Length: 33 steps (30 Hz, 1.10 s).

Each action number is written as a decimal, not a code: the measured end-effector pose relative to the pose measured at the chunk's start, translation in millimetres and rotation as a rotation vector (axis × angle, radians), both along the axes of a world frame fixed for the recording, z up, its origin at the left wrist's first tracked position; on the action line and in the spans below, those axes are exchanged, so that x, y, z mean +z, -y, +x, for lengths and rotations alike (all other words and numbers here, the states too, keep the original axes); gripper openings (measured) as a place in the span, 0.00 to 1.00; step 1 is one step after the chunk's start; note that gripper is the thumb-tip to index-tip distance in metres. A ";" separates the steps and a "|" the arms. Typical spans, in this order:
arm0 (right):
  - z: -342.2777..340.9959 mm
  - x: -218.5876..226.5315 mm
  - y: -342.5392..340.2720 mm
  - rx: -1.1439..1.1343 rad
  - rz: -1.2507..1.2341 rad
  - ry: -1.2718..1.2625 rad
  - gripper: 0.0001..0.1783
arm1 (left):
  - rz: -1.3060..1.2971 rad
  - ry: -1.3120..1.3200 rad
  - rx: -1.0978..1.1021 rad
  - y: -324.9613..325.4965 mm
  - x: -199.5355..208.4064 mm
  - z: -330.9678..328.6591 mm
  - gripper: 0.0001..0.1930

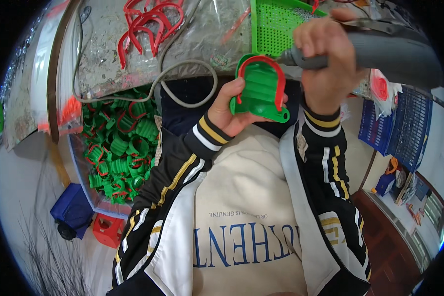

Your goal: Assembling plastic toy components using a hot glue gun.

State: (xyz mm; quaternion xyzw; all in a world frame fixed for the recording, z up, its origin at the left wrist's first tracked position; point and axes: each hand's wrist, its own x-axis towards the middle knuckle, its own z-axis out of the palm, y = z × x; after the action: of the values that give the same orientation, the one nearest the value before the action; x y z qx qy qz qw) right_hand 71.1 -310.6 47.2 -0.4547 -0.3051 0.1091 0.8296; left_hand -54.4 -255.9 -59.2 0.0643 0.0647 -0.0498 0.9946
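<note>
My left hand point(224, 109) holds a green ribbed plastic scoop-shaped part point(258, 91), its thumb on the near rim and its fingers underneath. A red U-shaped plastic strip point(280, 81) lies along the rim of that part. My right hand point(330, 61), somewhat blurred, is wrapped round a grey electric screwdriver point(389, 55) lying sideways. Its narrow nose points left, at the upper right edge of the green part; whether the tip touches is too blurred to tell. Just beyond stands a green perforated tray point(271, 30) with small metal screws at its right side.
Several red U-shaped strips point(150, 27) lie on the plastic-covered worktable point(103, 54). A grey cable point(202, 63) loops over the table's edge. At left below, a bin point(86, 190) holds many green parts with red strips. Blue crates point(394, 126) stand at right.
</note>
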 end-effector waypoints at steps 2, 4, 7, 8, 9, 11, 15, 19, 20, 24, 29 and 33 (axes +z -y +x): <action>6.8 15.8 1.0 -0.012 -0.008 -0.080 0.20 | -0.051 -0.013 0.014 -2.7 -8.0 -2.5 0.35; 29.4 17.0 5.3 -0.054 -0.035 -0.012 0.19 | -0.094 0.024 0.028 -2.9 -8.9 -4.2 0.36; 61.1 1.3 1.9 -0.140 -0.079 0.030 0.13 | -0.149 0.061 0.024 -4.0 -12.2 -2.0 0.37; 87.1 -17.0 13.0 -0.166 -0.125 0.284 0.05 | -0.182 0.082 -0.008 -2.7 -13.0 3.8 0.38; 101.9 -39.1 12.0 -0.146 -0.153 0.514 0.09 | -0.174 0.074 0.006 -4.0 -16.1 1.0 0.38; 108.4 -55.7 7.2 -0.168 -0.163 0.467 0.07 | -0.188 0.073 0.018 -4.4 -18.4 1.3 0.39; 83.4 -46.2 -7.0 -0.254 -0.265 0.085 0.09 | -0.199 0.074 0.032 -5.9 -22.4 1.4 0.40; 86.4 -52.0 -4.5 -0.289 -0.254 0.093 0.07 | -0.197 0.053 0.037 -5.2 -21.7 2.9 0.40; 86.2 -52.5 -5.0 -0.288 -0.256 0.089 0.07 | -0.184 0.036 0.038 -5.2 -21.5 2.6 0.41; 87.7 -59.0 -7.0 -0.309 -0.262 0.109 0.07 | -0.166 0.033 0.042 -5.7 -22.5 2.1 0.41; 86.1 -58.3 -3.9 -0.301 -0.285 0.147 0.07 | -0.176 0.018 0.043 -7.3 -24.3 2.8 0.41; 91.7 -68.3 -3.7 -0.380 -0.308 0.211 0.08 | -0.181 0.006 0.059 -7.4 -24.4 2.4 0.41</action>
State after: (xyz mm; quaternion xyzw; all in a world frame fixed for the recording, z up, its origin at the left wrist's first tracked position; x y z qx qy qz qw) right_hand 162.8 -307.0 -21.1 -0.6334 -0.2789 -0.0515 0.7200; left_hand -52.0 -248.6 -83.6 -0.0276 0.0587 -0.0260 0.9976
